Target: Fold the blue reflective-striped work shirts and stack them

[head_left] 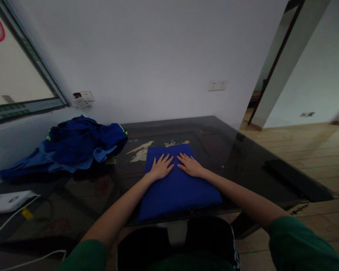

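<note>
A blue piece of cloth (180, 192), apparently a folded garment, lies flat at the front edge of the dark glossy table (237, 177). My left hand (161, 167) rests palm down on its upper left part, fingers spread. On the upper right part lies my right hand (190, 165), also flat with fingers apart. Both hands touch the cloth without gripping it, and a narrow gap separates the fingertips. The cloth's far edge partly covers a bird and flower picture (141, 152) on the tabletop.
A heap of blue clothes (79, 143) with yellow-green trim sits at the table's back left. A white device (11, 201) with a cable is at the left edge. A dark flat object (296, 180) lies on the right. Wall sockets (217, 86) are behind the table.
</note>
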A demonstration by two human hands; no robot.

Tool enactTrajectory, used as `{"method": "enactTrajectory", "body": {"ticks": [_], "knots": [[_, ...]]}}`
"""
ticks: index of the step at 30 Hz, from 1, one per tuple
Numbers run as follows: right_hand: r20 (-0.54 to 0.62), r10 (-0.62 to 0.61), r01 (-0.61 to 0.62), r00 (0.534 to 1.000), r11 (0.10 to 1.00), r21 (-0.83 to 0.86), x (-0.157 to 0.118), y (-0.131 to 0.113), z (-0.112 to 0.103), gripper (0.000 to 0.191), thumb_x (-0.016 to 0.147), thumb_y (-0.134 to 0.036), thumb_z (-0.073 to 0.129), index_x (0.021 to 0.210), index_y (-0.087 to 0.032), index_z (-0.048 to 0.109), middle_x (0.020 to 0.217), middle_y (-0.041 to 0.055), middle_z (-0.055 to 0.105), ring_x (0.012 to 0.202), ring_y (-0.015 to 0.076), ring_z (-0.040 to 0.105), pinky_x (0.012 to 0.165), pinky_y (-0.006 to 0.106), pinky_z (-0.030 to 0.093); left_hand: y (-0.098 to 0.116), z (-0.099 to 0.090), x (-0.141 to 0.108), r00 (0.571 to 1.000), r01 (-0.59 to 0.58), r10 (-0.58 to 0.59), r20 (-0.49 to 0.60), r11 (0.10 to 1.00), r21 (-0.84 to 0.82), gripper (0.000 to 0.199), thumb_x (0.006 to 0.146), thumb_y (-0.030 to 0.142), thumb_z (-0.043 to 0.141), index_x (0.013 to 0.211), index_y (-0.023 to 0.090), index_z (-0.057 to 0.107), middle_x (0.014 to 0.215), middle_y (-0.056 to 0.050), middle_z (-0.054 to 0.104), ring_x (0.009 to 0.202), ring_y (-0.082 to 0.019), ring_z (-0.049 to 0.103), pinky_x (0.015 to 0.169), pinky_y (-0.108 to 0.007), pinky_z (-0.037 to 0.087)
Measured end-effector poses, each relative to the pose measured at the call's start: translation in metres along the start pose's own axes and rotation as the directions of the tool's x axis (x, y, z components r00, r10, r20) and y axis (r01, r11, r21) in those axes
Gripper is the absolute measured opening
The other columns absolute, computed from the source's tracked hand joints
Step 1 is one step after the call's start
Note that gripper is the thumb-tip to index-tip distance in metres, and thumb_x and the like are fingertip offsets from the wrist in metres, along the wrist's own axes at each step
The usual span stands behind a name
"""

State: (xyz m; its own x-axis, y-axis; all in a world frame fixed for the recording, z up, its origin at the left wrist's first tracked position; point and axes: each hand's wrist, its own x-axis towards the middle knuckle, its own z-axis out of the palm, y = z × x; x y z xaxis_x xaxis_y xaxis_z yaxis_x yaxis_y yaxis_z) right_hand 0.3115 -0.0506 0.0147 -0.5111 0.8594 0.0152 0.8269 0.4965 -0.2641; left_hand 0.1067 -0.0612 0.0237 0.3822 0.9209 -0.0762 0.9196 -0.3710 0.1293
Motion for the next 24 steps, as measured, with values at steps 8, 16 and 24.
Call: {"method": "enactTrajectory", "body": {"ticks": [8,16,24], "knots": [[-0.079,-0.017,0.015,0.997,0.999,-0.029,0.034,0.007,-0.004,0.063,0.097,-0.051,0.027,0.150,-0.018,0.030,0.156,0.0118,0.024,0.144,0.0265,0.020,0.114,0.051,0.022,-0.024,-0.002,0.032,0.995,0.012,-0.015,-0.098,0.999,-0.032,0.057,0.096,0.054,0.022,0.148,0.034,0.027,0.158,0.000,0.023,0.146,-0.027,0.014,0.113,-0.061,0.014],[-0.006,-0.121,0.121,0.993,0.983,0.137,0.007,-0.001,-0.025,0.063,0.094,-0.051,0.040,0.144,-0.012,0.040,0.152,0.0161,0.031,0.142,0.0252,0.026,0.116,0.043,0.024,-0.008,-0.014,-0.012,0.986,-0.125,0.113,-0.125,0.988,-0.088,0.051,0.097,0.042,0.034,0.144,0.026,0.036,0.155,-0.006,0.031,0.145,-0.024,0.020,0.115,-0.053,0.019],[0.024,-0.149,0.148,0.989,0.989,0.027,-0.058,-0.030,-0.004,0.066,0.096,-0.055,0.028,0.150,-0.016,0.028,0.155,0.0112,0.024,0.144,0.0260,0.020,0.116,0.051,0.018,0.009,0.000,-0.064,0.972,-0.233,0.232,-0.028,0.971,-0.047,0.059,0.097,0.055,0.025,0.150,0.031,0.023,0.158,-0.001,0.019,0.147,-0.022,0.012,0.118,-0.050,0.013]]}}
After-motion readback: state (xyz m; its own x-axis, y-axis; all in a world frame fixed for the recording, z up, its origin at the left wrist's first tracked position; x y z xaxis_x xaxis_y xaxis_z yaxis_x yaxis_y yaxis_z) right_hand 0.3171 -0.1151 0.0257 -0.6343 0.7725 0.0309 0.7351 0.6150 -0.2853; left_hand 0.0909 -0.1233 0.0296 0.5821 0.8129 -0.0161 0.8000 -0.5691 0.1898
